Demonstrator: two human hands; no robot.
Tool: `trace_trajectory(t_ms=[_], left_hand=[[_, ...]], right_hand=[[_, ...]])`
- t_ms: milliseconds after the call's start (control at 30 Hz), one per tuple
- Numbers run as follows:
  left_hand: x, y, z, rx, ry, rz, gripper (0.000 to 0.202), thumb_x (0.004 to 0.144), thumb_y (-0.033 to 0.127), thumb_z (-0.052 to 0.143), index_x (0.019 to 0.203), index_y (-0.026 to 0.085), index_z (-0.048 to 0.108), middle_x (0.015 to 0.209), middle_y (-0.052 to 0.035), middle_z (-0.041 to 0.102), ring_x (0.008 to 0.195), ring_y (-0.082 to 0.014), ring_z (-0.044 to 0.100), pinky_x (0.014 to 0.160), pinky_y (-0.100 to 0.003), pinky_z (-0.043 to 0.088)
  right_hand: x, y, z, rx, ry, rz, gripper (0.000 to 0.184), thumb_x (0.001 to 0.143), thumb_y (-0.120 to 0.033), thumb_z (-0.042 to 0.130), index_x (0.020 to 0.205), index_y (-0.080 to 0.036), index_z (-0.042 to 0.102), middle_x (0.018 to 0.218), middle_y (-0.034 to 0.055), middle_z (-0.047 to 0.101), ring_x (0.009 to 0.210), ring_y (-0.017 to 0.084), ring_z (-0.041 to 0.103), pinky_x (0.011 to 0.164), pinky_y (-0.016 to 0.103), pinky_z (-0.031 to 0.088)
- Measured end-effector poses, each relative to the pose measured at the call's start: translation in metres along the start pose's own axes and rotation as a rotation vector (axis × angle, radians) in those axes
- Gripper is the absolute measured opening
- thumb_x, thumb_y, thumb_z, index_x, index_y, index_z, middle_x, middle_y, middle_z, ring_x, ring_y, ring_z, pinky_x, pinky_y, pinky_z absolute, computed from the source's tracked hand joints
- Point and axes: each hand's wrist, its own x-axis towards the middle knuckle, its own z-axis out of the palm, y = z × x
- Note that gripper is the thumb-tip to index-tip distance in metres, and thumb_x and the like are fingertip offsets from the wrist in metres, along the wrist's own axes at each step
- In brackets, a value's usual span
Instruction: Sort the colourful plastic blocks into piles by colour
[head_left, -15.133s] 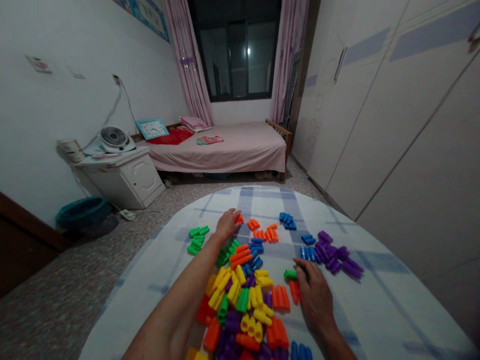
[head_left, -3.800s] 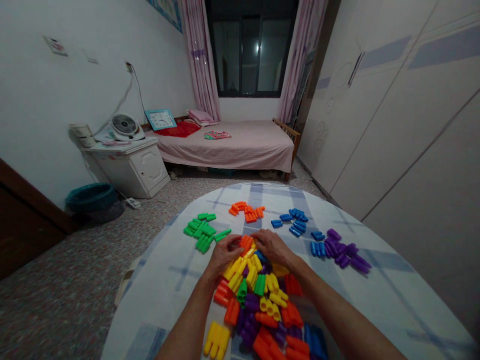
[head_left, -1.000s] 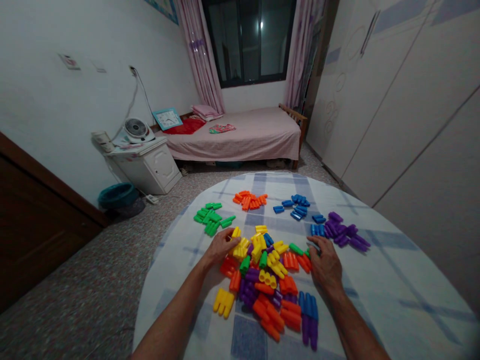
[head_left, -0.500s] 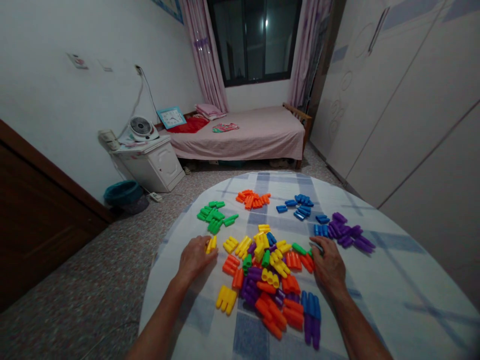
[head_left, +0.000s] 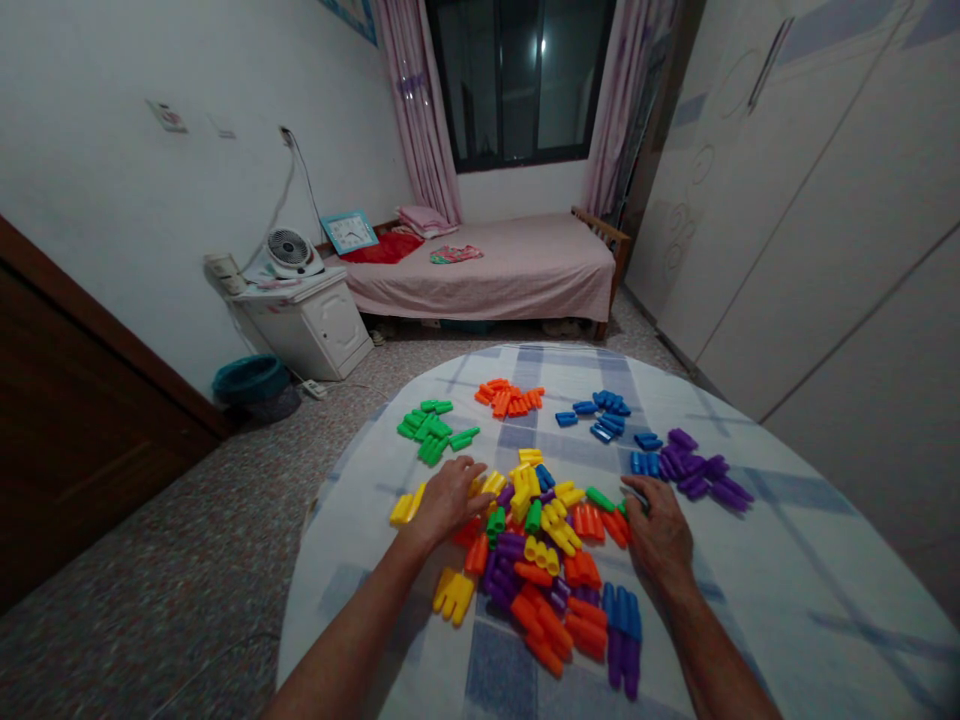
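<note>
Near the middle of the counter we curl our left hand over rounded yellow plastic blocks, grip unclear; our right hand lies flat and released beside the glossy mixed pile.

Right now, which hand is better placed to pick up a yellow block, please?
Left: the left hand touches yellow blocks; the right hand rests farther off, beside orange blocks.
</note>
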Motion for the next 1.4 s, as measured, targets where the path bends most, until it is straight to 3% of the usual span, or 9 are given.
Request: trace_trajectory(t_ms=[133,233,367,533,967,1067,1133,1267,1400], left_hand=[[0.019,0.007,0.013,0.017,-0.002,-0.040,0.041,0.082,0.046,0.058,0.115,0.022,0.063,0.116,-0.0108,0.059,0.111,-0.0261,0.052,0.093,-0.036,0.043],[0.026,0.005,0.017,-0.032,0.015,0.029,0.037,0.083,0.041,0.059,0.116,0.024,0.063,0.114,-0.0088,0.059,0.106,-0.0228,0.054,0.093,-0.034,0.043],[0.028,-0.001,0.013,-0.091,-0.011,0.091,0.025,0.081,0.035,0.061,0.100,0.022,0.069,0.106,-0.0078,0.061,0.100,-0.0207,0.056,0.090,-0.032,0.043],[0.019,-0.011,0.000,-0.055,-0.012,0.030,0.015,0.079,0.025,0.061,0.089,0.016,0.066,0.100,-0.0095,0.061,0.097,-0.0222,0.056,0.087,-0.034,0.044],[-0.002,-0.046,-0.012,0.053,0.066,-0.195,0.017,0.083,0.030,0.057,0.092,0.016,0.061,0.098,-0.0082,0.062,0.095,-0.0221,0.056,0.083,-0.033,0.044],[-0.007,-0.043,-0.011,0.096,0.134,-0.188,0.018,0.084,0.025,0.054,0.097,0.016,0.063,0.103,-0.0089,0.062,0.099,-0.0221,0.056,0.088,-0.034,0.044],[-0.009,-0.037,-0.007,0.100,0.180,-0.091,0.020,0.086,0.024,0.052,0.101,0.017,0.063,0.108,-0.0092,0.061,0.104,-0.0216,0.055,0.092,-0.034,0.043],[-0.013,-0.023,-0.002,0.134,0.066,0.141,0.016,0.085,0.024,0.052,0.093,0.021,0.066,0.103,-0.0063,0.063,0.099,-0.0190,0.056,0.090,-0.032,0.044],[-0.007,-0.010,-0.006,0.249,0.012,0.064,0.021,0.087,0.018,0.046,0.081,0.018,0.066,0.089,-0.0071,0.063,0.089,-0.0193,0.058,0.083,-0.032,0.046]], right_hand=[[0.000,0.001,0.000,0.001,-0.005,0.004,0.033,0.082,-0.032,0.039,0.097,-0.018,0.064,0.106,0.0093,0.061,0.099,0.023,0.055,0.091,0.037,0.041],[0.000,0.002,0.001,0.000,-0.005,0.001,0.033,0.081,-0.032,0.039,0.098,-0.018,0.064,0.107,0.0092,0.061,0.100,0.023,0.055,0.091,0.037,0.041],[0.000,0.002,0.001,-0.006,-0.010,0.003,0.033,0.081,-0.031,0.039,0.098,-0.017,0.064,0.107,0.0094,0.061,0.099,0.023,0.056,0.091,0.037,0.041],[0.000,0.003,0.001,-0.006,-0.021,0.003,0.033,0.082,-0.032,0.039,0.098,-0.018,0.064,0.106,0.0087,0.061,0.099,0.022,0.056,0.091,0.036,0.041],[0.002,0.000,0.000,-0.022,-0.027,0.008,0.034,0.080,-0.032,0.038,0.097,-0.017,0.065,0.105,0.0092,0.061,0.098,0.023,0.056,0.090,0.036,0.041],[0.001,0.001,0.000,-0.022,-0.030,0.007,0.035,0.081,-0.032,0.038,0.097,-0.018,0.064,0.104,0.0091,0.061,0.098,0.023,0.056,0.089,0.036,0.041],[0.001,0.001,0.000,-0.020,-0.030,0.003,0.034,0.081,-0.032,0.038,0.097,-0.018,0.064,0.104,0.0091,0.061,0.098,0.023,0.056,0.090,0.036,0.041],[0.001,0.001,0.000,-0.025,-0.030,0.005,0.034,0.081,-0.033,0.038,0.096,-0.018,0.065,0.105,0.0091,0.061,0.098,0.023,0.055,0.089,0.036,0.041],[0.001,0.000,0.000,-0.015,-0.028,0.008,0.033,0.081,-0.031,0.038,0.096,-0.018,0.064,0.104,0.0089,0.062,0.097,0.023,0.056,0.088,0.036,0.041]])
